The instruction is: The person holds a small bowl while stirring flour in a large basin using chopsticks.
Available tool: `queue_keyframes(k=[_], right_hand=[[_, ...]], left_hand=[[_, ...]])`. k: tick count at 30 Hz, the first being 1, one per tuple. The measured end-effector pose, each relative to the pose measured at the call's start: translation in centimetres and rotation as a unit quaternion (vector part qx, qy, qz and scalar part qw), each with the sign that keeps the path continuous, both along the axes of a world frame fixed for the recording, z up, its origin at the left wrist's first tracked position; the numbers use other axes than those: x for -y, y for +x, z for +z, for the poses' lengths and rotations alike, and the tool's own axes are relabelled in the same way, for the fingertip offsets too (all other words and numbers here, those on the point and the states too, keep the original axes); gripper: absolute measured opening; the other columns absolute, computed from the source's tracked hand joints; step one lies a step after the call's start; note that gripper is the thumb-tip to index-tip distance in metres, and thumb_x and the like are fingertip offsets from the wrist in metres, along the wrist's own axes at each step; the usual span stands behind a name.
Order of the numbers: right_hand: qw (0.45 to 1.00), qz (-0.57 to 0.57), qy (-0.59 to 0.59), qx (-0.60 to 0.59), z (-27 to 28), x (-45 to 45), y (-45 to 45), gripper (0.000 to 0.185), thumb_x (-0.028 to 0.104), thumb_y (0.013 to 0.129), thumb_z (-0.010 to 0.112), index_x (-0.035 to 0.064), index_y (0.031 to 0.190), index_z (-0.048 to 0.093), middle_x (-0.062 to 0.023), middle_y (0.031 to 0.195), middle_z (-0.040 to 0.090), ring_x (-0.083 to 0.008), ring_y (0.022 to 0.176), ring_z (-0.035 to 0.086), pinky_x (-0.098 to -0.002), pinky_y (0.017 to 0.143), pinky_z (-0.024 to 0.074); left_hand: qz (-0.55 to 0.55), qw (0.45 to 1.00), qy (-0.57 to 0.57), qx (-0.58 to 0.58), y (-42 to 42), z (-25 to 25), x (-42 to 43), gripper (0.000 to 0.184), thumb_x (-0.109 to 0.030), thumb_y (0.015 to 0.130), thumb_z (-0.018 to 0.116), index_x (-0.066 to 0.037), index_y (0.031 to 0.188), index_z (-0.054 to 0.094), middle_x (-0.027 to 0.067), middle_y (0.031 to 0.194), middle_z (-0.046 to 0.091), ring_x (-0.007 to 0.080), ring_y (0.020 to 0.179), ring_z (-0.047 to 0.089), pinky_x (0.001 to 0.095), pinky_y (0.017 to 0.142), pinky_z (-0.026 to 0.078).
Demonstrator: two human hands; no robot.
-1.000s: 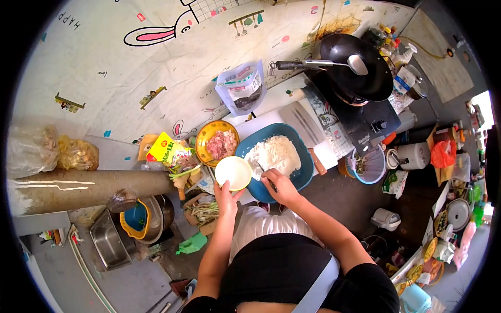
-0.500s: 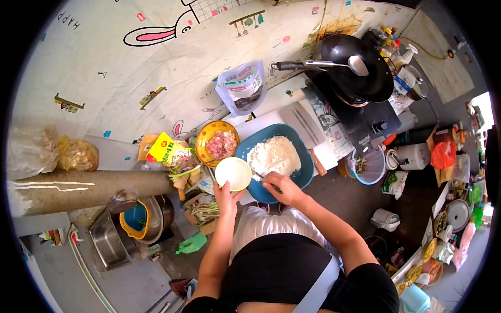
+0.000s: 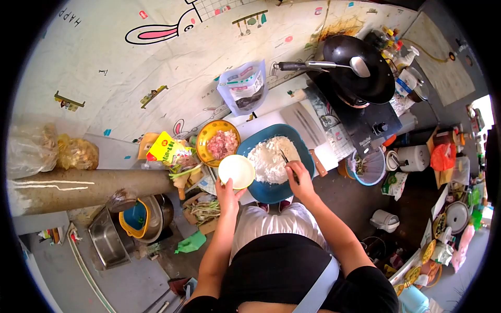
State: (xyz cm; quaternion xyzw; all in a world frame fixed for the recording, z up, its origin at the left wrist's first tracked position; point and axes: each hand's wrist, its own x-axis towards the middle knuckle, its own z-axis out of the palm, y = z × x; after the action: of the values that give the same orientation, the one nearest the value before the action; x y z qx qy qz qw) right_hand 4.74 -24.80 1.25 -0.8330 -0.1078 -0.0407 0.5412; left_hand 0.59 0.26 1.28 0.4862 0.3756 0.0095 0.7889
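A white bowl with a yellow-green rim [image 3: 236,171] is gripped at its near side by my left hand [image 3: 227,195]. It is held beside the left edge of a blue basin [image 3: 255,189]. White flour [image 3: 270,166] lies heaped in the basin. My right hand [image 3: 301,179] is closed around dark chopsticks [image 3: 285,158], whose tips point into the flour. Behind the white bowl stands an orange bowl [image 3: 201,141] with minced meat [image 3: 222,144] in it.
A knife [image 3: 317,163] lies on a cutting board right of the basin. Beyond it, a black wok [image 3: 383,83] with a ladle sits on the stove. A stand-up pouch [image 3: 243,88] is behind, and a yellow packet [image 3: 168,149] is to the left.
My right hand has moved right and a little forward, bringing the chopsticks from the basin's left side to the right part of the flour. The white bowl has shifted slightly right.
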Motion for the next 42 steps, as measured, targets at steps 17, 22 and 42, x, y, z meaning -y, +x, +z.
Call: queue_keyframes(k=[17, 22, 42], right_hand=[[0.997, -0.052, 0.027, -0.047, 0.4, 0.8, 0.0, 0.014, 0.009, 0.097, 0.060, -0.0014, 0.105, 0.064, -0.0212, 0.103, 0.066, -0.0411, 0.097, 0.064, -0.0419, 0.086, 0.0506], [0.998, 0.054, -0.024, -0.007, -1.0, -1.5, -2.2, 0.018, 0.010, 0.097, 0.059, -0.0014, 0.110, 0.062, -0.0240, 0.112, 0.062, -0.0428, 0.100, 0.062, -0.0446, 0.089, 0.0506], [0.996, 0.031, 0.064, -0.049, -0.7, -0.1, -1.9, 0.018, 0.006, 0.097, 0.060, -0.0039, 0.111, 0.063, -0.0228, 0.109, 0.065, -0.0392, 0.102, 0.064, -0.0404, 0.089, 0.0503]], left_hand=[[-0.054, 0.999, 0.007, -0.003, 1.4, 0.6, 1.3, 0.057, -0.016, 0.100, 0.055, -0.008, 0.149, 0.027, 0.0138, 0.137, 0.046, 0.0325, 0.116, 0.062, 0.0515, 0.081, 0.062], [-0.059, 0.998, 0.018, -0.013, 1.8, 0.9, 1.7, 0.058, -0.017, 0.100, 0.056, -0.008, 0.149, 0.027, 0.0139, 0.137, 0.047, 0.0324, 0.115, 0.062, 0.0518, 0.080, 0.062], [-0.079, 0.996, 0.033, -0.011, 3.1, -0.5, 3.3, 0.063, -0.013, 0.095, 0.063, -0.012, 0.149, 0.030, 0.0122, 0.128, 0.046, 0.0305, 0.111, 0.062, 0.0502, 0.077, 0.063]])
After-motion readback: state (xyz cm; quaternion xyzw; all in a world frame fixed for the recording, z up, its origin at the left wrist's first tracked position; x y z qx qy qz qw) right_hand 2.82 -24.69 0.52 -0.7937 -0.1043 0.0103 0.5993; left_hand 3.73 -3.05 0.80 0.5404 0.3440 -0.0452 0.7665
